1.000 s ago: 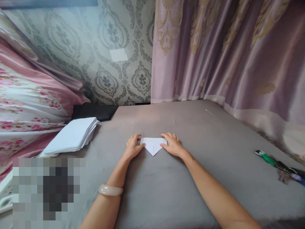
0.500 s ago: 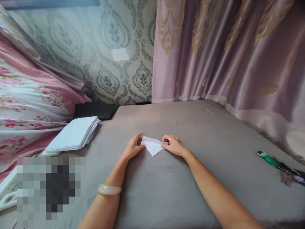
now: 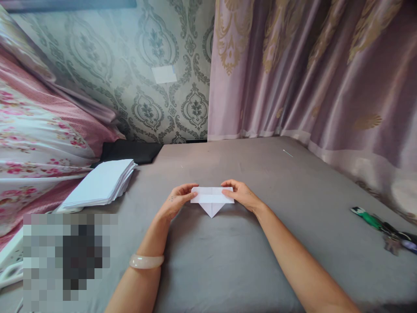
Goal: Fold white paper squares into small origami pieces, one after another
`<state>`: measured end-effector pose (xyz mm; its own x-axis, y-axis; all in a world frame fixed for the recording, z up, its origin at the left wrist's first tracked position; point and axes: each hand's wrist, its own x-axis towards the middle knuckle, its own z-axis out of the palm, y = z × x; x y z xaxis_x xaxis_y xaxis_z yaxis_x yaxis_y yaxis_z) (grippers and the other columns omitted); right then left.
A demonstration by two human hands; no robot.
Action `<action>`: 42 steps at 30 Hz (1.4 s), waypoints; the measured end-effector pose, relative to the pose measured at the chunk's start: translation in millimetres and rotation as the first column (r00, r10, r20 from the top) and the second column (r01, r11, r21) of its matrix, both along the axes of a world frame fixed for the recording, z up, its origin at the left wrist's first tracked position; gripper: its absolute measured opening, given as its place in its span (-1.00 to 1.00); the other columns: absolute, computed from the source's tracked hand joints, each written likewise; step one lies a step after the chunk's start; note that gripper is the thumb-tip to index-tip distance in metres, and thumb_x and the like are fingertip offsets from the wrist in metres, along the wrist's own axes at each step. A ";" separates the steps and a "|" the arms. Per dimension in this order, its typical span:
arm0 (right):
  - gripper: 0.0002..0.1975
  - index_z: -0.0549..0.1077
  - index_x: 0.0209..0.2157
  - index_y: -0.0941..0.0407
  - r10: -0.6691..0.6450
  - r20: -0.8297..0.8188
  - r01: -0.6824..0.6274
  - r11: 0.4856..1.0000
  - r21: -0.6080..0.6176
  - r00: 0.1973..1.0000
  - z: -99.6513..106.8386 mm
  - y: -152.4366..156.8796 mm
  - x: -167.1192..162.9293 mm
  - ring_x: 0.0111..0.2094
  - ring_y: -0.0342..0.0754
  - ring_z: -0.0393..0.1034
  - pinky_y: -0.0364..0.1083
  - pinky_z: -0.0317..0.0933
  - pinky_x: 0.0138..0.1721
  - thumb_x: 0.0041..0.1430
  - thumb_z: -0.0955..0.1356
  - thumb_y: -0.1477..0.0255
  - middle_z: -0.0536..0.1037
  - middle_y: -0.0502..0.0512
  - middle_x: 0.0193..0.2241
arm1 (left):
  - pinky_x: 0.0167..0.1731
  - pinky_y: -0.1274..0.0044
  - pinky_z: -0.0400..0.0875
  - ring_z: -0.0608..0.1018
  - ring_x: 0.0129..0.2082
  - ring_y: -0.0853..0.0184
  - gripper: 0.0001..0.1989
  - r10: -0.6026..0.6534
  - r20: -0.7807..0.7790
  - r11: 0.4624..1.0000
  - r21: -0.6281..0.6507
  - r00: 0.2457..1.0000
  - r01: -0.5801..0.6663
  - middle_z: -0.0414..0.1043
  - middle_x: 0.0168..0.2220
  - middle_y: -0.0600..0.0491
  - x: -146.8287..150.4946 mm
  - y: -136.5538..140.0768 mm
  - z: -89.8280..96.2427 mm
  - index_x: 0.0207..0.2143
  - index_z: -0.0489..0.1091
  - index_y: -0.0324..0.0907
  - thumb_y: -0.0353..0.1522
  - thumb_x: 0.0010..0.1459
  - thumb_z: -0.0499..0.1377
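Observation:
A folded sheet of white paper (image 3: 212, 199) is between my hands over the grey cloth surface. Its upper part is a flat horizontal band, and a triangular point with a centre crease hangs below, aimed toward me. My left hand (image 3: 179, 198) pinches the band's left end, thumb in front and fingers behind. At the right end, my right hand (image 3: 241, 194) grips the band the same way, its thumb lying on the front. The fingertips behind the paper are partly hidden. A pale bangle (image 3: 146, 261) circles my left wrist.
A stack of white paper (image 3: 100, 182) lies at left, with a black flat item (image 3: 130, 151) behind it. Keys with a green holder (image 3: 369, 218) rest at right. A cotton swab (image 3: 288, 153) lies toward the back. Curtains (image 3: 276, 69) hang along the right; a pixelated patch covers the lower left.
The paper's upper flap has come down toward me and now lies as a flat band over the triangle. Both hands have shifted slightly outward, still holding the ends.

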<state>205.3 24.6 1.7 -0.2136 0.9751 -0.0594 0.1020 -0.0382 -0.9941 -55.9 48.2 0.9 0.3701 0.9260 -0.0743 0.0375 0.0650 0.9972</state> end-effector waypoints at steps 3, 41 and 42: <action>-0.65 0.51 -0.26 0.17 0.061 -0.106 -0.069 0.994 -0.080 0.993 2.0 -0.8 2.4 -0.31 -0.08 0.41 -0.08 0.23 -0.18 -0.04 0.43 0.22 0.57 0.10 -0.33 | -0.16 0.44 0.34 0.49 -0.23 0.27 -0.53 0.040 0.038 0.999 0.014 0.998 -0.040 0.50 -0.18 -0.08 1.3 -1.4 3.5 -0.07 0.42 -0.24 -0.22 -0.04 0.30; -0.76 0.53 -0.31 0.07 -0.127 0.765 -0.283 0.881 0.380 0.632 -2.9 -10.6 1.4 -0.23 -0.08 0.31 -0.12 0.14 -0.20 0.25 0.23 0.40 0.47 0.08 -0.27 | -0.20 0.44 0.30 0.38 -0.22 0.22 -0.71 0.205 -0.713 0.731 0.567 0.671 0.380 0.43 -0.28 -0.06 7.8 -5.2 -14.1 -0.30 0.47 -0.13 -0.29 0.25 -0.03; -0.78 0.53 -0.33 0.07 -0.125 0.735 -0.232 0.902 0.364 0.666 -4.0 -9.1 2.3 -0.24 -0.09 0.32 -0.13 0.15 -0.20 0.23 0.25 0.39 0.47 0.07 -0.26 | -0.19 0.43 0.30 0.39 -0.22 0.22 -0.73 0.207 -0.699 0.762 0.554 0.685 0.335 0.43 -0.29 -0.06 7.6 -3.6 -15.4 -0.31 0.48 -0.14 -0.28 0.23 0.00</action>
<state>207.7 15.5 -2.4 -0.3263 0.9309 0.1640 0.7812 0.3633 -0.5077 -48.4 44.7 -14.6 0.5157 0.8279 0.2208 0.6928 -0.5545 0.4611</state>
